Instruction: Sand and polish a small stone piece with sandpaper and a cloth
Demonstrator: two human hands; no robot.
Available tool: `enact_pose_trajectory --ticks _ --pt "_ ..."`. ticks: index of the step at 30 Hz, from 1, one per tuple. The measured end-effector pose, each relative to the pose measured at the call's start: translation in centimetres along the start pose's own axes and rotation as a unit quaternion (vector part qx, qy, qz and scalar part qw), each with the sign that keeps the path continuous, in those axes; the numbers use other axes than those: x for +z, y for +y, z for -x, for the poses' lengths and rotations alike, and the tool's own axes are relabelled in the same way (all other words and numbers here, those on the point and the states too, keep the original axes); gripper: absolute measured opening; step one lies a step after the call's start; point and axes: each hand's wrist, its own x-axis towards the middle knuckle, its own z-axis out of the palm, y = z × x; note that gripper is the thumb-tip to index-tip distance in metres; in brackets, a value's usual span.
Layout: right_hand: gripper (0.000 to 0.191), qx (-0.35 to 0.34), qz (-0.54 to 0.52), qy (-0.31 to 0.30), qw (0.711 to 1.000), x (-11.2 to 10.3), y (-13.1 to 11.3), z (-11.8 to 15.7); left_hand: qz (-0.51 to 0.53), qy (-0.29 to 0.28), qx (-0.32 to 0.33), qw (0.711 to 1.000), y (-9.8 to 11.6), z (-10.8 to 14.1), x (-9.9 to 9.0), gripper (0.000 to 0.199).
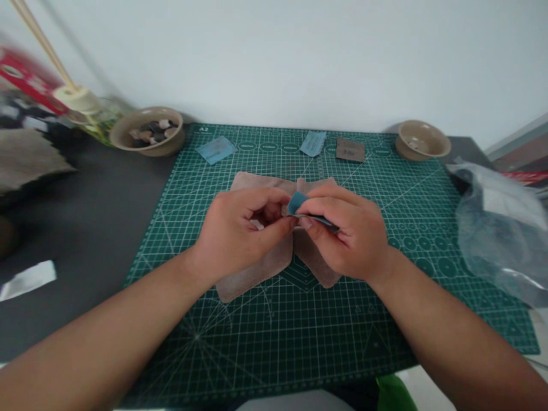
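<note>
My right hand (349,228) pinches a small bent piece of blue sandpaper (297,202) between thumb and fingers. My left hand (244,228) is closed on the edge of a pinkish-brown leather piece (257,268), its fingertips meeting the sandpaper. The exact spot where they touch is mostly hidden by the fingers. The leather spreads beneath both hands in two rounded flaps, with stitch-like marks along the border, and a narrow tab stands up at its far edge. Under it lies a green cutting mat (282,354) with white grid lines.
Along the mat's far side lie two blue sheets (216,149) (313,143) and a brown square (350,149) with writing. A bowl of stones (148,149) stands left, another bowl (422,149) right. A clear plastic bag (500,228) overlaps the right edge; a white scrap (29,279) lies left.
</note>
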Motion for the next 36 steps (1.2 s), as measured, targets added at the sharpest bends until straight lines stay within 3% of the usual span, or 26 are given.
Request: enact_pose_trajectory --ticks 11,15,20,22,25,27,31,36 --pt "0.008 0.042 0.027 0.025 0.998 0.0 0.6 -0.1 0.02 -0.06 0.029 0.998 0.4 -0.1 -0.2 0.006" --pt "0.004 0.087 0.05 0.061 0.993 0.0 0.5 -0.1 0.023 -0.149 0.101 0.983 0.3 0.3 -0.6 0.005" --pt "0.006 0.195 0.0 0.083 0.977 -0.8 -0.1 -0.5 -0.003 -0.269 0.209 0.94 0.4 0.5 -0.3 0.008" --pt "0.006 0.253 -0.079 0.019 0.964 -1.9 -0.1 -0.9 -0.01 -0.28 0.214 0.936 0.4 0.3 -0.4 0.008" --pt "0.004 0.261 -0.234 -0.24 0.905 -3.8 0.1 -1.2 0.008 -0.263 0.208 0.942 0.2 0.0 -1.2 0.009" --pt "0.006 0.225 -0.294 -0.365 0.854 -4.7 0.2 -1.2 0.027 -0.233 0.206 0.95 0.0 -0.2 -1.9 0.011" --pt "0.011 0.198 -0.313 -0.459 0.807 -4.8 0.1 -0.9 0.014 -0.166 0.18 0.969 -0.5 -0.4 -2.7 0.013" --pt "0.008 0.197 -0.309 -0.562 0.741 -4.5 -0.2 -1.0 -0.04 -0.185 0.143 0.971 -1.1 -0.6 -2.0 0.011"
